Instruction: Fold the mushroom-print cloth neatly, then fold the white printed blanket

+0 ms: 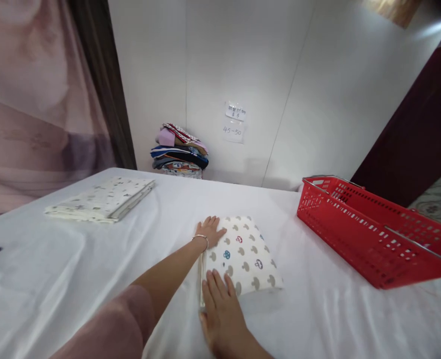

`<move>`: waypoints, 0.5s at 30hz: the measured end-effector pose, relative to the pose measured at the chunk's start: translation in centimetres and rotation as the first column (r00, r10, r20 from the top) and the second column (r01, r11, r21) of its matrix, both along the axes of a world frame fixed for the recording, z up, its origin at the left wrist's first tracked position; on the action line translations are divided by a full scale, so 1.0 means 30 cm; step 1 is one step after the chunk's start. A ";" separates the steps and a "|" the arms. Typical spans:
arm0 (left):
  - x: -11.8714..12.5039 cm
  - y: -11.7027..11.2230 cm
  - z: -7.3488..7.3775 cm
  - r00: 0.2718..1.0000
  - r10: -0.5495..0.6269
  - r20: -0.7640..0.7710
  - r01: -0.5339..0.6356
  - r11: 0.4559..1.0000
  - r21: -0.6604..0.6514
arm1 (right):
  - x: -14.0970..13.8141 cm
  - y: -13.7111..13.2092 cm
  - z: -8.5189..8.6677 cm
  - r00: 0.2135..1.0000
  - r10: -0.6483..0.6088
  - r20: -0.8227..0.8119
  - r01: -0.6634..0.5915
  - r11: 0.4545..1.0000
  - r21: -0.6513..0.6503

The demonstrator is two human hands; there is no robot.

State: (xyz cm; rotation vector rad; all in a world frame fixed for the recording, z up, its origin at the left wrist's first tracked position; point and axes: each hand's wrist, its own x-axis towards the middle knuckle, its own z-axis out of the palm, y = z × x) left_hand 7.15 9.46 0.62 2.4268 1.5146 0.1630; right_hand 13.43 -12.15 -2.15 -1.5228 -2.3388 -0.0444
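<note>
A folded white cloth with grey, red and blue mushroom prints lies on the white-covered table. My left hand, with a bracelet at its wrist, lies flat on the cloth's far left corner, fingers stretched out. Nearer to me, my right hand rests on the front left part of the same cloth, its fingers extended and the thumb beside the folded edge. Both palms face down, and neither hand grips the fabric. The underside of the cloth is hidden.
Another folded printed cloth lies at the table's left. A red plastic basket with metal handles stands at the right. Beyond the table's far edge is a pile of folded fabrics against the white wall. A pink curtain hangs at left.
</note>
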 end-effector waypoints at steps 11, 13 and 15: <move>-0.001 0.003 -0.004 1.000 0.005 0.002 -0.005 1.000 0.011 | 0.222 0.018 0.162 0.946 -0.089 -0.312 0.105 0.994 0.036; -0.001 0.002 -0.004 1.000 0.004 0.011 -0.004 1.000 0.014 | 0.342 0.066 0.155 0.879 -0.283 -0.384 0.336 0.939 0.075; -0.001 0.001 -0.004 1.000 0.003 0.019 -0.004 1.000 0.019 | 0.450 0.119 0.130 0.774 -0.469 -0.426 0.492 0.868 -0.061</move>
